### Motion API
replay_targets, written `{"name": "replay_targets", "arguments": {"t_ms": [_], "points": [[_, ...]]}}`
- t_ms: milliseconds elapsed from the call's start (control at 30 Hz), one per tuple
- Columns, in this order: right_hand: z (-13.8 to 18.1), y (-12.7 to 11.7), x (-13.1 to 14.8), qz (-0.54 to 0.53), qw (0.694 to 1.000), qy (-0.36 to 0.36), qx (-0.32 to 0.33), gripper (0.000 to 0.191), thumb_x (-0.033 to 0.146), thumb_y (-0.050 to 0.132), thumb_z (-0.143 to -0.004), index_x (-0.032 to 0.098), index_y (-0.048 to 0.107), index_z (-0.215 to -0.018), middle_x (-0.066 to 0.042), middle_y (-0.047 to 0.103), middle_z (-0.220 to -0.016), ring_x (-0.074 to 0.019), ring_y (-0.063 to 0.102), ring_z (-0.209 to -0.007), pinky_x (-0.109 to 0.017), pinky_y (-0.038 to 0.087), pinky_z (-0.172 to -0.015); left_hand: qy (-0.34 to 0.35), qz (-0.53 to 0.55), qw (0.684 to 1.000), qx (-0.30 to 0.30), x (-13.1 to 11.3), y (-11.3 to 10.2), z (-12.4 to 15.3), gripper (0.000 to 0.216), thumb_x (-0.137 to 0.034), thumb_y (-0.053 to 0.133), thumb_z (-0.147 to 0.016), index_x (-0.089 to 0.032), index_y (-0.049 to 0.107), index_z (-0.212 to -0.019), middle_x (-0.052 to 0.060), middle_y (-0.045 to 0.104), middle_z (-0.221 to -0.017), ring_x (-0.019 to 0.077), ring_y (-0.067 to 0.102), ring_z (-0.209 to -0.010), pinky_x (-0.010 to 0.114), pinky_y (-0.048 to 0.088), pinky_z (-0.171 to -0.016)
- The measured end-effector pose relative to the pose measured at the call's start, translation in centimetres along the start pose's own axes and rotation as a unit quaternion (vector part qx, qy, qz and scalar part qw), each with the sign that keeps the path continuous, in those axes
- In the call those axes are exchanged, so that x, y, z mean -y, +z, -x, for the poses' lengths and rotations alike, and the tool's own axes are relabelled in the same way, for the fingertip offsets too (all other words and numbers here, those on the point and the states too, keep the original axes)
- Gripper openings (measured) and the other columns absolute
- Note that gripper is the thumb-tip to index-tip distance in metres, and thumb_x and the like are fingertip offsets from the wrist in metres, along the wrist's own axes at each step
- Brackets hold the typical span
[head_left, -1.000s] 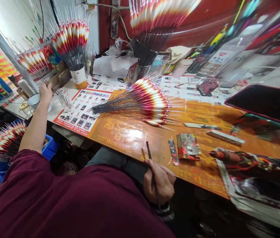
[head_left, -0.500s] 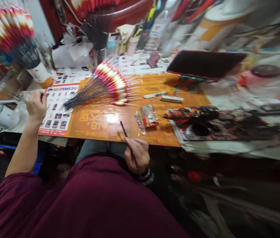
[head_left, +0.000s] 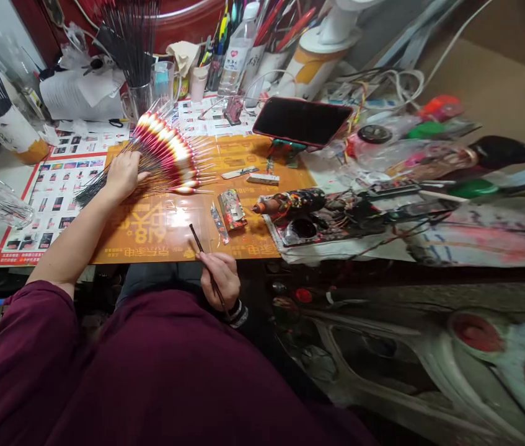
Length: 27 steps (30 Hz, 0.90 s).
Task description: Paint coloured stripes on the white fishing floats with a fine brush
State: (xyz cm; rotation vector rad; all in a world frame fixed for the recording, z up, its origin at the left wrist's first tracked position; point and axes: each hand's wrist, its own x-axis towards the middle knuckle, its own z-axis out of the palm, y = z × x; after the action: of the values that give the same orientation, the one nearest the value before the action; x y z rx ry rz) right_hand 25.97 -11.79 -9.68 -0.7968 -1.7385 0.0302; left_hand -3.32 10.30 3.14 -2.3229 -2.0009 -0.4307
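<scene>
Left hand [head_left: 123, 175] has moved onto the dark half of the painted-stick fan [head_left: 169, 152], laid mostly on the orange board [head_left: 169, 246]; whether its grip is closed, I cannot tell. Nearside of this fan, the right hand [head_left: 222, 279] pinches a brush [head_left: 196, 240], tip raised, probably against smearing. Between fan and near edge is room.
</scene>
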Motion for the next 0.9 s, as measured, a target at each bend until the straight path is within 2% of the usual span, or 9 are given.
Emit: {"name": "replay_targets", "arguments": {"t_ms": [100, 233, 367, 433, 533, 767, 900], "points": [[0.2, 0.1, -0.2, -0.011, 1.000, 0.002, -0.005, 0.063, 0.006, 0.059, -0.096, 0.023, 0.055, -0.156, -0.009, 0.081, -0.118, -0.0250, 0.073, -0.106, -0.043, 0.065, -0.090, 0.006, -0.014, 1.000, 0.004, 0.3, -0.2, -0.4, 0.026, -0.028, 0.066, -0.103, -0.010, 0.065, -0.122, 0.014, 0.067, -0.125, 0.0249, 0.058, -0.121, 0.040, 0.042, -0.110], [0.3, 0.4, -0.2, -0.017, 1.000, 0.005, -0.015, 0.063, 0.008, 0.059, -0.097, 0.025, 0.055, -0.157, -0.008, 0.081, -0.118, -0.0250, 0.073, -0.105, -0.043, 0.065, -0.089, 0.027, -0.021, 0.999, -0.029, 0.5, -0.9, -0.4, 0.022, -0.027, 0.055, -0.104, -0.009, 0.065, -0.111, 0.010, 0.068, -0.121, 0.0187, 0.056, -0.118, 0.035, 0.041, -0.107], [0.3, 0.5, -0.3, -0.020, 1.000, 0.007, -0.020, 0.063, 0.006, 0.060, -0.096, 0.024, 0.057, -0.156, -0.008, 0.082, -0.116, -0.0250, 0.073, -0.105, -0.043, 0.065, -0.089, 0.050, -0.065, 0.994, -0.066, -0.4, -1.1, -0.3, 0.016, -0.021, 0.056, -0.096, -0.013, 0.065, -0.107, 0.015, 0.069, -0.120, 0.0257, 0.061, -0.115, 0.039, 0.046, -0.100], [0.2, 0.5, -0.3, -0.021, 1.000, 0.005, -0.022, 0.063, 0.006, 0.060, -0.095, 0.023, 0.058, -0.155, -0.008, 0.082, -0.115, -0.0249, 0.073, -0.105, -0.043, 0.065, -0.089, 0.047, -0.093, 0.992, -0.068, -1.0, -1.2, -0.2, 0.017, -0.015, 0.055, -0.093, -0.015, 0.065, -0.107, 0.018, 0.070, -0.114, 0.0309, 0.064, -0.110, 0.043, 0.047, -0.095], [0.1, 0.5, -0.4, -0.021, 0.999, -0.002, -0.024, 0.062, 0.005, 0.061, -0.095, 0.022, 0.058, -0.155, -0.009, 0.081, -0.115, -0.0247, 0.073, -0.104, -0.043, 0.065, -0.089, 0.049, -0.098, 0.992, -0.067, -1.8, -1.5, -0.1, 0.023, -0.014, 0.051, -0.095, -0.017, 0.066, -0.112, 0.017, 0.070, -0.103, 0.0334, 0.066, -0.107, 0.044, 0.048, -0.091], [0.4, 0.6, -0.4, -0.024, 1.000, 0.009, -0.018, 0.061, 0.007, 0.059, -0.096, 0.024, 0.058, -0.154, -0.008, 0.082, -0.114, -0.0245, 0.074, -0.104, -0.043, 0.065, -0.090, 0.041, -0.088, 0.994, -0.059, -3.0, -2.6, 0.9, 0.039, -0.016, 0.042, -0.102, -0.022, 0.065, -0.133, 0.017, 0.066, -0.120, 0.0319, 0.066, -0.104, 0.042, 0.047, -0.087], [0.6, 0.6, -0.4, -0.026, 0.999, 0.013, -0.017, 0.061, 0.007, 0.059, -0.096, 0.024, 0.059, -0.154, -0.008, 0.081, -0.117, -0.0249, 0.074, -0.106, -0.044, 0.065, -0.091, 0.031, -0.098, 0.994, -0.041, -4.6, -3.8, 3.1, 0.046, -0.019, 0.041, -0.104, -0.023, 0.059, -0.147, 0.019, 0.064, -0.127, 0.0321, 0.065, -0.105, 0.044, 0.048, -0.088]]}}
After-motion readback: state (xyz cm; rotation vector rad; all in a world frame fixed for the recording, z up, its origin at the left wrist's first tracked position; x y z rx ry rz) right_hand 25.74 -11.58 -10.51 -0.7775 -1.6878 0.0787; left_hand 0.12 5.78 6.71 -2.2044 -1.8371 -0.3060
